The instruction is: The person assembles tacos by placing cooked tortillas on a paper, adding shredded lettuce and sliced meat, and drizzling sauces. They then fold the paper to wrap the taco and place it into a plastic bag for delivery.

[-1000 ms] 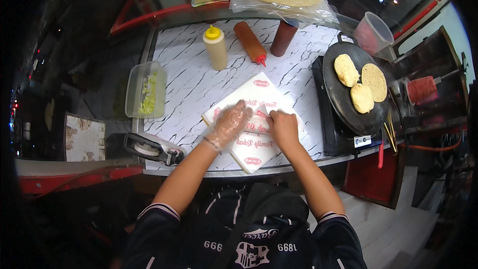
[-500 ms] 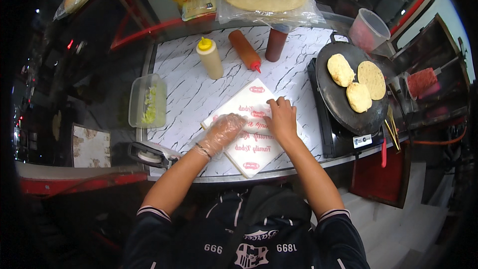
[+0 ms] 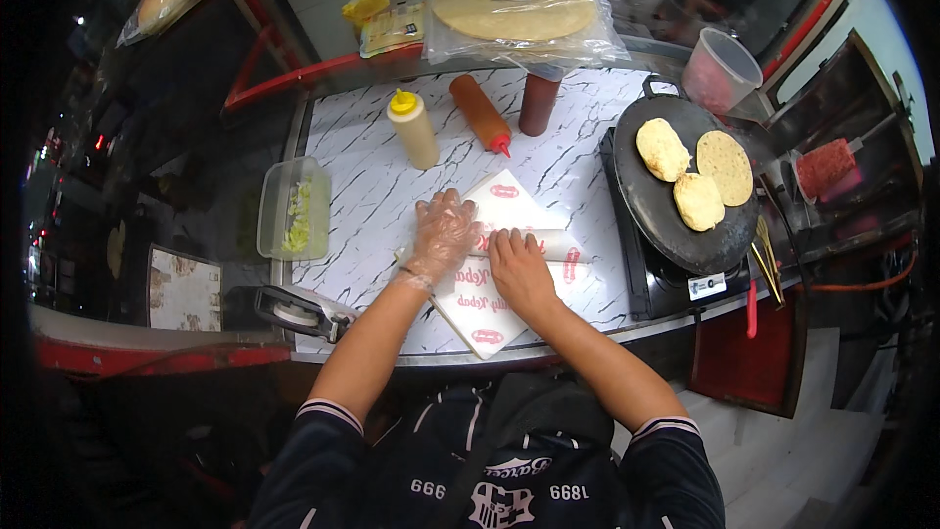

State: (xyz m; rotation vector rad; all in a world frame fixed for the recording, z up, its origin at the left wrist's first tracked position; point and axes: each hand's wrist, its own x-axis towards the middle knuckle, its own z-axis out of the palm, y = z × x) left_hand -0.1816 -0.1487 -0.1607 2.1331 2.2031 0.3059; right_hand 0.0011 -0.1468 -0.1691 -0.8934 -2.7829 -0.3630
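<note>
A stack of white wrapping paper with red print (image 3: 490,304) lies turned cornerwise on the counter before me. Across it sits a paper roll (image 3: 550,245); whatever is inside is hidden. My left hand (image 3: 441,237), in a clear plastic glove, rests at the roll's left end with its fingers stretched forward. My bare right hand (image 3: 524,276) lies over the roll's middle, fingers bent down onto it. Beyond the paper stand a cream sauce bottle with a yellow cap (image 3: 413,129) and a dark red bottle (image 3: 540,103). An orange-brown sauce bottle (image 3: 480,115) lies on its side.
On the right, a black griddle (image 3: 685,235) on a stove holds several round breads (image 3: 663,149). Tongs (image 3: 770,260) hang beside it. A tub of chopped lettuce (image 3: 264,220) stands left, above a metal-and-black device (image 3: 299,312). Bagged flatbreads (image 3: 514,2) lie at the back.
My left hand has moved forward, its fingers straightening. My right hand has come back toward me and left, onto the roll. The view has shifted slightly.
</note>
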